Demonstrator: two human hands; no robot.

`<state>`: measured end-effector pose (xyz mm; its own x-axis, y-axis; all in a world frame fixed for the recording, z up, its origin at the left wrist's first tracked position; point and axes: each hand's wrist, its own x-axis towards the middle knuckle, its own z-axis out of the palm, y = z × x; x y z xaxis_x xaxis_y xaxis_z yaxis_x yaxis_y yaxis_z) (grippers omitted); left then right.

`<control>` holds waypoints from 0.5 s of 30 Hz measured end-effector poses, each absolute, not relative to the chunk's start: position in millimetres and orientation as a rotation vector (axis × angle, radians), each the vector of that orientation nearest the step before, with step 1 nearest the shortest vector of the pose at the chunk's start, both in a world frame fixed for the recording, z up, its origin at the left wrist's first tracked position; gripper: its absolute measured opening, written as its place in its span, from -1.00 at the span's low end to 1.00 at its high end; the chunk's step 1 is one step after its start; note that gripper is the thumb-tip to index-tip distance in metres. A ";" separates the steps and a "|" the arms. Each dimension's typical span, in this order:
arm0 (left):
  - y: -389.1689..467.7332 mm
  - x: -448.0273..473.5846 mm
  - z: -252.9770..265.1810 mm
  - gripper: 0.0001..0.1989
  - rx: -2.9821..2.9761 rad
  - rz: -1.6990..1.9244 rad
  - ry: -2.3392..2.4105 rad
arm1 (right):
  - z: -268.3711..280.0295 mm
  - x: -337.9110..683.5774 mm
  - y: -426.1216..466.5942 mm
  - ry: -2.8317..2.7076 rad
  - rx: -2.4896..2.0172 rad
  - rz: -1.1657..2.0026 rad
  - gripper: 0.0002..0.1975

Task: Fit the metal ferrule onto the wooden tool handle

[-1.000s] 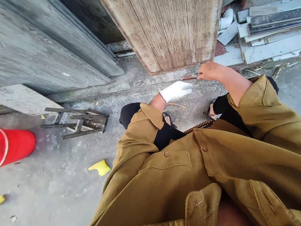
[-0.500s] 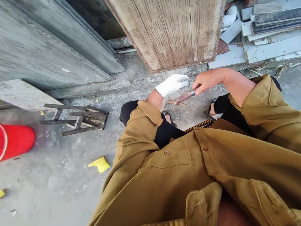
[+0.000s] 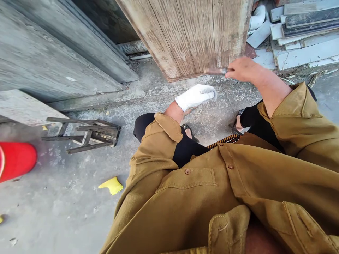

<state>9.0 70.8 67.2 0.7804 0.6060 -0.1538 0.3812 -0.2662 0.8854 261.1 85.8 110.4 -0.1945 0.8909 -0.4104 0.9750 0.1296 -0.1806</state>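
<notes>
My left hand [image 3: 196, 97], in a white knitted glove, is held low over the concrete with its fingers curled closed. What it grips, if anything, is hidden; a small brownish piece [image 3: 187, 112] shows just below the glove. My bare right hand [image 3: 243, 68] is closed around a brown rod-like tool [image 3: 215, 71] with a silvery band near the grip. Blurred by motion, the tool points left, in front of the lower edge of a weathered plank panel [image 3: 196, 38]. It is above and apart from the glove.
Grey wooden boards [image 3: 60, 46] lean at the upper left. A small wooden stool [image 3: 87, 135] lies on its side by a red bucket [image 3: 17, 160]. A yellow scrap [image 3: 112, 185] is on the floor. Stacked tiles and boards [image 3: 307, 38] fill the upper right.
My right hand has lifted the tool up and away from my left hand, swinging it more level. My left hand has barely moved; the bent brownish piece below it is now mostly hidden.
</notes>
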 end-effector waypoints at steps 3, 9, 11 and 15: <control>75.7 2.4 61.3 -0.79 1.984 0.308 0.853 | 101.2 240.0 72.3 2.096 1.422 -0.778 -0.82; 87.9 1.3 39.2 -0.86 2.004 0.292 0.942 | 111.6 233.5 61.3 2.186 0.961 -1.347 -0.78; 88.6 4.7 34.2 -0.86 1.940 0.303 0.974 | 115.9 241.1 65.6 2.266 1.146 -1.394 -0.71; 79.9 17.1 31.7 -0.82 1.748 0.274 0.903 | 117.2 251.0 70.9 2.318 1.676 -1.571 -0.63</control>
